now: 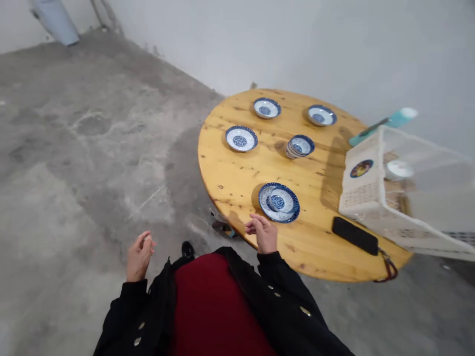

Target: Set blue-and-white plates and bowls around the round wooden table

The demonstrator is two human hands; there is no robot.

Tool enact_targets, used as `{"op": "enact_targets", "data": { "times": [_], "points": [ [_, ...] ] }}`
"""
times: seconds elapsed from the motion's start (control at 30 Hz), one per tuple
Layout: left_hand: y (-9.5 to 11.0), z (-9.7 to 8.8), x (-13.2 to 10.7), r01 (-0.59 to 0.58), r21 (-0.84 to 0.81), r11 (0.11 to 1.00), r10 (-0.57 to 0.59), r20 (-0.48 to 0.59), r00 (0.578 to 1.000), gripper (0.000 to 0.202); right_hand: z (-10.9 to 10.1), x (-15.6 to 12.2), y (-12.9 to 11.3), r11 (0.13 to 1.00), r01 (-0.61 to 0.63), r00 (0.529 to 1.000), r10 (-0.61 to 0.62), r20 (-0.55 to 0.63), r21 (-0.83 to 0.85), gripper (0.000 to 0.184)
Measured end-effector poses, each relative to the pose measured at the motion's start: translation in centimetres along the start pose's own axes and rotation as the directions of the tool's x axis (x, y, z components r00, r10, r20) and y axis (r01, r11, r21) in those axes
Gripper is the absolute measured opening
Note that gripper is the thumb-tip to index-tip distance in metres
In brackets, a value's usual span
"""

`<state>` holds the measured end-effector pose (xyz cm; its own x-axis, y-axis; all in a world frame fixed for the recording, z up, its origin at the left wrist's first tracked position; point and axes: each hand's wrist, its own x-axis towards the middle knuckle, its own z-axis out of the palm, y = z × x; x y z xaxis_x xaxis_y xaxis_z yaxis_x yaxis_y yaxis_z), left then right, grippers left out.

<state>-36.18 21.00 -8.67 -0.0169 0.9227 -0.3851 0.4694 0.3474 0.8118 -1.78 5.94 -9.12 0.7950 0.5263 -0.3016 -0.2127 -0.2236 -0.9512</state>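
My left hand [139,256] hangs over the concrete floor, left of the table, its fingers loosely bent and nothing in them. My right hand [264,234] is above the near edge of the round wooden table [237,183], fingers relaxed, slightly apart and empty. Just beyond it lies a blue-and-white plate [293,210] with what looks like a bowl [278,201] set in it. Farther back are three patterned dishes: one at left [241,138], one at the back [267,108] and one at back right [322,115]. Several nested bowls [299,147] stand mid-table.
A white plastic crate [361,185] sits on the table's right side with a white bowl [399,169] inside. A black phone-like case [355,235] with a strap lies before it. A turquoise object [393,121] is behind the crate. The wall [315,44] borders the table's far side.
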Motion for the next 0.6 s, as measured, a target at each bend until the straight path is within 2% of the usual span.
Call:
{"op": "enact_targets", "data": {
  "times": [0.07, 0.13, 0.3, 0.47, 0.6],
  "points": [
    [1.8, -0.5, 3.0, -0.069, 0.040, 0.997, 0.066, 0.065, 0.996, 0.056, 3.8, -0.8, -0.4, 1.000, 0.006, 0.997, -0.004, 0.072, -0.022, 0.042],
    [3.9, -0.3, 5.4, -0.141, 0.053, 0.989, 0.133, 0.125, 0.983, 0.053, 6.6, -1.4, -0.6, 0.999, 0.003, 0.992, 0.003, 0.123, -0.050, 0.043],
    [8.2, 2.2, 9.3, -0.208, -0.001, 0.978, 0.201, 0.259, 0.945, 0.053, 11.6, -1.2, -0.7, 0.998, -0.036, 0.987, 0.044, 0.151, -0.058, 0.042],
    [10.3, 4.0, 13.3, -0.213, -0.028, 0.977, 0.206, 0.401, 0.893, 0.056, 17.2, 2.3, -0.9, 0.998, -0.052, 0.976, 0.060, 0.211, -0.046, 0.040],
    [12.2, 3.6, 19.0, -0.178, 0.010, 0.984, 0.160, 0.390, 0.907, 0.064, 22.9, 6.9, -1.0, 0.998, -0.058, 0.958, 0.066, 0.279, -0.036, 0.035]
  ]
}}
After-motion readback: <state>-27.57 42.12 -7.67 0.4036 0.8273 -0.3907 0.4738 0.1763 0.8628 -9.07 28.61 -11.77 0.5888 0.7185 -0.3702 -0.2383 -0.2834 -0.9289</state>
